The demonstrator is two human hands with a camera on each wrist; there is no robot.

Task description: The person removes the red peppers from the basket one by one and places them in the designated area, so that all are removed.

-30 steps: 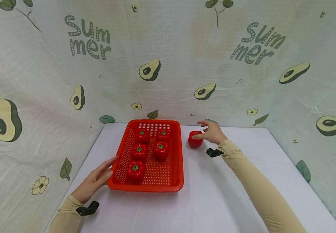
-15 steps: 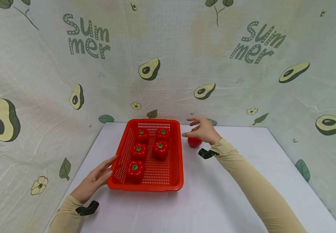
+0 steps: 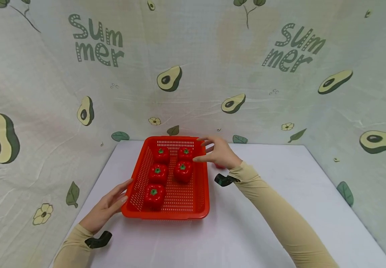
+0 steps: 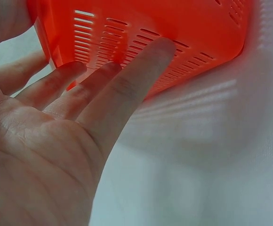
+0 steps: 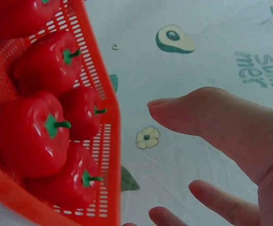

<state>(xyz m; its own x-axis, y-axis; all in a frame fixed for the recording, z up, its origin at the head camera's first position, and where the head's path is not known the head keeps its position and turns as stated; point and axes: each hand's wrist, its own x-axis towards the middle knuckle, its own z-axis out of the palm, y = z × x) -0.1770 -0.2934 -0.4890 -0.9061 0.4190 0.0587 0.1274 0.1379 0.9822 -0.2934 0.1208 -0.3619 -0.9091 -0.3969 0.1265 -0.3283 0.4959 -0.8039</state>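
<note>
Head view: backdrop cloth (image 3: pixel 199 41) reads "summer" twice, each split "sum / mer", grey-green letters: left print (image 3: pixel 96 41), right print (image 3: pixel 293 47); right wrist view: "summer" once, same cloth, turned on its side

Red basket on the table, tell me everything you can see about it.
The red basket looks like plastic: rectangular, rounded corners, smooth rim, slotted walls, perforated floor. It sits open side up on the white table. Inside are five red peppers, three along the left and two toward the far right, leaving the near right floor bare. The left hand touches its left outer wall; the right hand hovers by the far right rim, apparently without contact.
</note>
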